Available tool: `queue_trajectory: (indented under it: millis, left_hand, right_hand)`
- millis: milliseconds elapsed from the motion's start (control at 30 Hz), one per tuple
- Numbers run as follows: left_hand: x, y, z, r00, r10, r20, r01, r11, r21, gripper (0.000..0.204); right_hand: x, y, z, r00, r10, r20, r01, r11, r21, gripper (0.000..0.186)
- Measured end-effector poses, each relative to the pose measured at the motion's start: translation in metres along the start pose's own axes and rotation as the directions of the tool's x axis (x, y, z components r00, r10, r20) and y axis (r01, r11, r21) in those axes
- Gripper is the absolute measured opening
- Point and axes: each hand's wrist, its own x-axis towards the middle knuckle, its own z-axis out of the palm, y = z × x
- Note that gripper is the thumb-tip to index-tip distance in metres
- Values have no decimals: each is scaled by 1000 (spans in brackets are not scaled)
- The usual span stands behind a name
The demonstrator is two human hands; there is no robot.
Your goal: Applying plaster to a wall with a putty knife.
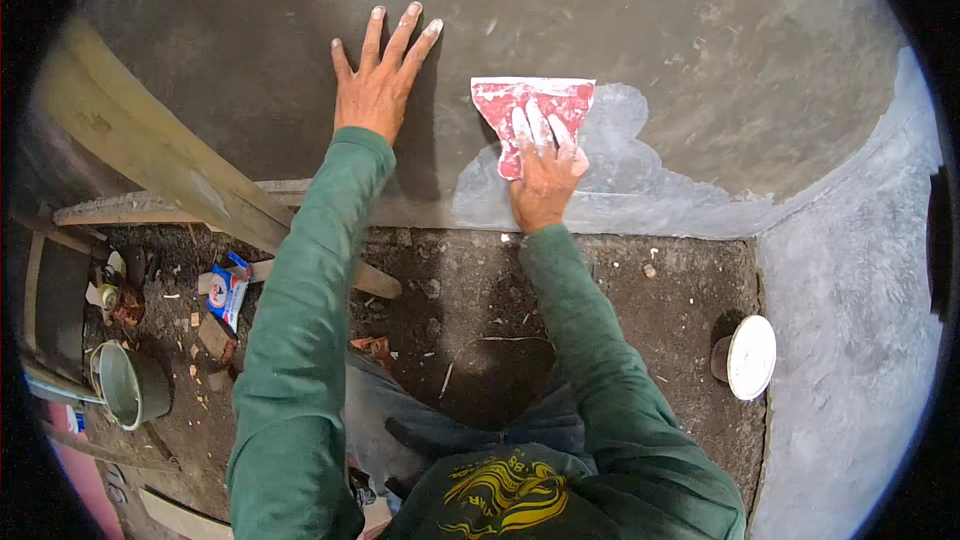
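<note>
My left hand (378,80) lies against the dark grey plastered wall (720,10) with its fingers spread. To its right, my right hand (545,165) holds a red plastic scraper (487,100) smeared with white compound, its fingers pressed over the blade's back and its white straight edge uppermost. The scraper rests on the wall at a paler, skim-coated patch (625,150) that runs along the bottom of the wall toward the right corner.
A yellowish pole (160,140) leans at the left beside wooden battens (130,205). On the dirt floor are a grey-green bucket (140,390), a blue-and-white package (222,300), rubble and a container with a white lid (750,358). A pale side wall (840,360) stands at the right.
</note>
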Motion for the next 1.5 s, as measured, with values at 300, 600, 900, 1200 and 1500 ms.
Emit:
queue_trajectory:
  millis: [300, 600, 900, 1200, 1500]
  left_hand:
    - [4, 3, 7, 999, -2, -44, 0, 999, -46, 96]
    - [1, -4, 4, 1000, 4, 27, -3, 998, -60, 97]
    - [3, 4, 3, 999, 10, -51, -20, 982, -189, 104]
    - [2, -1, 4, 997, 14, -70, -28, 980, -195, 105]
    - [0, -4, 1, 1000, 22, -9, -23, 984, -178, 109]
  right_hand:
    - [-79, -28, 93, 974, 153, 168, -149, 988, -42, 56]
    - [-102, 31, 29, 761, 629, -160, -560, 760, 329, 29]
    - [-3, -7, 32, 748, 654, -111, -553, 707, 441, 46]
    - [-36, -72, 52, 886, 351, 303, -404, 905, 133, 65]
    - [-117, -13, 48, 945, 207, 253, -242, 963, 117, 42]
